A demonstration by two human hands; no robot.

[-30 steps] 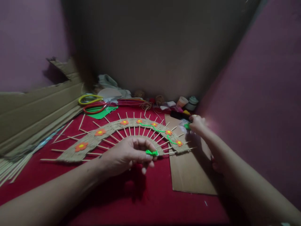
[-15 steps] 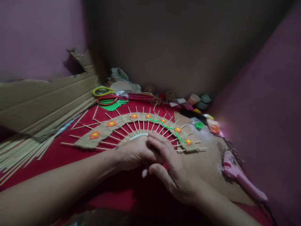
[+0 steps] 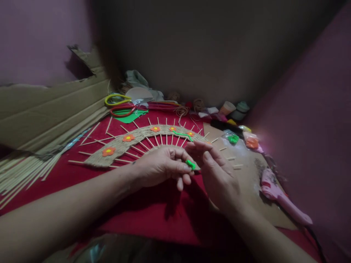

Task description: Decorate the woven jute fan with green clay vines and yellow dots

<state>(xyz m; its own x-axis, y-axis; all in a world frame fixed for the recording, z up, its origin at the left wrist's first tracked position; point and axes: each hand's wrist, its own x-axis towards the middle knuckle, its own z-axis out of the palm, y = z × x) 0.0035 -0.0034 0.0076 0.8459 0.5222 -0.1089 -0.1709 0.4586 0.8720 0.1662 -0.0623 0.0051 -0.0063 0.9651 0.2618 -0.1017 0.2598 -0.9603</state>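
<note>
A small lump of green clay (image 3: 190, 164) is pinched between the thumb and finger of my left hand (image 3: 167, 164). My right hand (image 3: 219, 173) is just to its right, palm turned inward and fingers stretched out, with nothing seen in it. Behind both hands lies a fan-shaped weaving (image 3: 137, 133) of twine on thin sticks. Orange flowers with yellow centres (image 3: 109, 151) sit along its arc, and a thin green strand (image 3: 182, 134) runs between some of them. My hands hide its lower middle and part of its right side.
Scissors (image 3: 120, 104) rest on green sheets at the back left. Loose sticks (image 3: 35, 171) and cardboard (image 3: 55, 109) are at the left. A pink glue gun (image 3: 285, 201) lies at the right on a brown board (image 3: 252, 193). Bagged green clay (image 3: 233, 139) is near the board's back edge.
My hands were pressed together, one over the other; they have come apart. The green clay now shows in my left hand. The view has shifted slightly.
</note>
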